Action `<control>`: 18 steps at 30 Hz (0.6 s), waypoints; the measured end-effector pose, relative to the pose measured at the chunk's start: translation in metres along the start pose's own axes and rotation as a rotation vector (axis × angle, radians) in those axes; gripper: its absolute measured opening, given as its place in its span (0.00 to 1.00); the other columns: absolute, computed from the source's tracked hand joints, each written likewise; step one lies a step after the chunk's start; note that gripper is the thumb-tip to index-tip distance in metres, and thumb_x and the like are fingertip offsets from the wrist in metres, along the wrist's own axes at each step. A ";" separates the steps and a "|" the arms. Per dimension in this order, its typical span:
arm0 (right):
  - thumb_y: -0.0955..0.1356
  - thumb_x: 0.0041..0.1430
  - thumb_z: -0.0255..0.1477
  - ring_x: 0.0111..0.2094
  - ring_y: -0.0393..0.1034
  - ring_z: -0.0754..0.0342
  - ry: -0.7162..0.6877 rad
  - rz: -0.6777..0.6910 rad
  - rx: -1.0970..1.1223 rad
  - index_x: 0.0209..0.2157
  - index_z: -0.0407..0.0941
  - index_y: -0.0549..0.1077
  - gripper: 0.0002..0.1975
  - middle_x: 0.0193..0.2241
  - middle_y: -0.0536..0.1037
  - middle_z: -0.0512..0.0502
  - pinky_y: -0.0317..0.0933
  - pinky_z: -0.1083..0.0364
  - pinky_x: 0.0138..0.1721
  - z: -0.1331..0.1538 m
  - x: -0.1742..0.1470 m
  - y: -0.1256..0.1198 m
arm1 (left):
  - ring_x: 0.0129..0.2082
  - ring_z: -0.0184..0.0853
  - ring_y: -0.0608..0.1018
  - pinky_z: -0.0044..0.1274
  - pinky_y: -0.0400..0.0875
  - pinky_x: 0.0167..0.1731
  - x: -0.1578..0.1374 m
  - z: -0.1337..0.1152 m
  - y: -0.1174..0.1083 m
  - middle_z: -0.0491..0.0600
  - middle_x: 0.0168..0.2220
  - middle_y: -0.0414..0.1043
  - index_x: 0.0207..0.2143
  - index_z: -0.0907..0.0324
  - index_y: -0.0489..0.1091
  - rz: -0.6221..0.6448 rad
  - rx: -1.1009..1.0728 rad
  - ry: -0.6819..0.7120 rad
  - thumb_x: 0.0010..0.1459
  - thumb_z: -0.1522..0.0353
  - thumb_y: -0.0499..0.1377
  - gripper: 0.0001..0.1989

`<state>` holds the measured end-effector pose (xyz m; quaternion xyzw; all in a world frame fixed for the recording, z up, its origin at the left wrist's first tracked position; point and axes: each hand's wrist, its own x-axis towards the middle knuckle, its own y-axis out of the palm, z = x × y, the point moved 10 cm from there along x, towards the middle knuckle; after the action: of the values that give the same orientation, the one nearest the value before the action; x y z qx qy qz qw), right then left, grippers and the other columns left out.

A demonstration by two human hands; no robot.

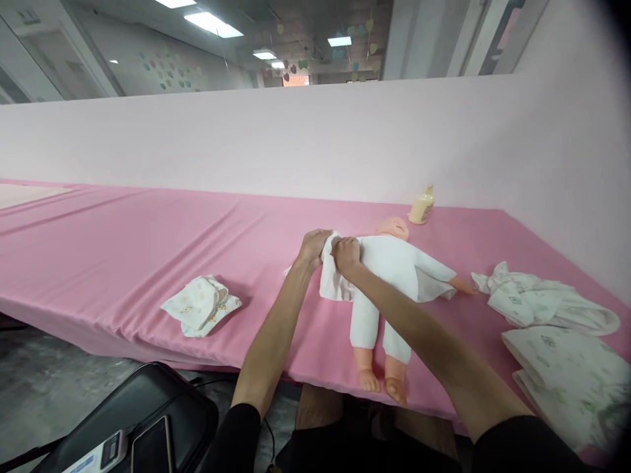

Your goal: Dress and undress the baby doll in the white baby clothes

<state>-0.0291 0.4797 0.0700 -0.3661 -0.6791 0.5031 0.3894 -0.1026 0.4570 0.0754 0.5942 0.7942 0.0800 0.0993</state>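
Observation:
A baby doll (388, 259) lies on its back on the pink sheet, head toward the wall and bare feet at the near edge. Its trunk and legs are white. White cloth of a baby garment (336, 284) hangs at the doll's arm on the left side. My right hand (346, 255) is closed on this cloth close to the doll's shoulder. Just left of it, my left hand (314, 248) grips the cloth's outer end; the doll's hand on that side is hidden. On the other side, the doll's arm (461, 284) stretches out to the right, its hand bare.
A folded patterned cloth (201, 305) lies to the left on the pink sheet (148, 243). More printed cloths (547, 302) are on the right. A pump bottle (422, 205) stands by the wall. A black chair (167, 387) with a phone (152, 447) is at the lower left.

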 end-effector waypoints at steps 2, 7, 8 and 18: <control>0.65 0.62 0.22 0.51 0.69 0.36 -0.060 0.025 -0.009 0.54 0.33 0.74 0.19 0.51 0.75 0.25 0.61 0.45 0.49 0.004 -0.001 0.004 | 0.22 0.27 0.68 0.22 0.64 0.26 0.004 0.000 0.017 0.43 0.20 0.63 0.26 0.61 0.67 0.033 -0.040 -0.007 0.55 0.65 0.65 0.12; 0.67 0.60 0.25 0.54 0.69 0.40 -0.189 0.092 0.009 0.54 0.40 0.75 0.20 0.53 0.76 0.32 0.60 0.48 0.54 -0.012 0.003 0.012 | 0.21 0.27 0.67 0.22 0.63 0.24 0.017 0.003 0.041 0.42 0.19 0.62 0.28 0.60 0.66 0.076 -0.004 -0.030 0.55 0.62 0.67 0.14; 0.66 0.62 0.27 0.55 0.69 0.41 -0.197 0.104 0.020 0.55 0.40 0.74 0.20 0.53 0.75 0.32 0.60 0.49 0.54 -0.020 0.005 0.013 | 0.21 0.27 0.66 0.22 0.63 0.24 0.020 0.003 0.040 0.42 0.20 0.62 0.29 0.60 0.66 0.080 0.012 -0.027 0.55 0.63 0.67 0.13; 0.73 0.55 0.34 0.57 0.69 0.38 -0.033 0.261 0.068 0.59 0.39 0.69 0.31 0.55 0.74 0.30 0.57 0.43 0.57 -0.084 0.030 0.024 | 0.31 0.38 0.75 0.25 0.66 0.32 0.059 0.010 -0.005 0.50 0.29 0.73 0.34 0.62 0.71 0.033 0.825 0.057 0.40 0.62 0.74 0.22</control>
<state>0.0363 0.5453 0.0682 -0.4296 -0.6146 0.5783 0.3213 -0.1206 0.5124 0.0609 0.5945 0.7523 -0.2271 -0.1706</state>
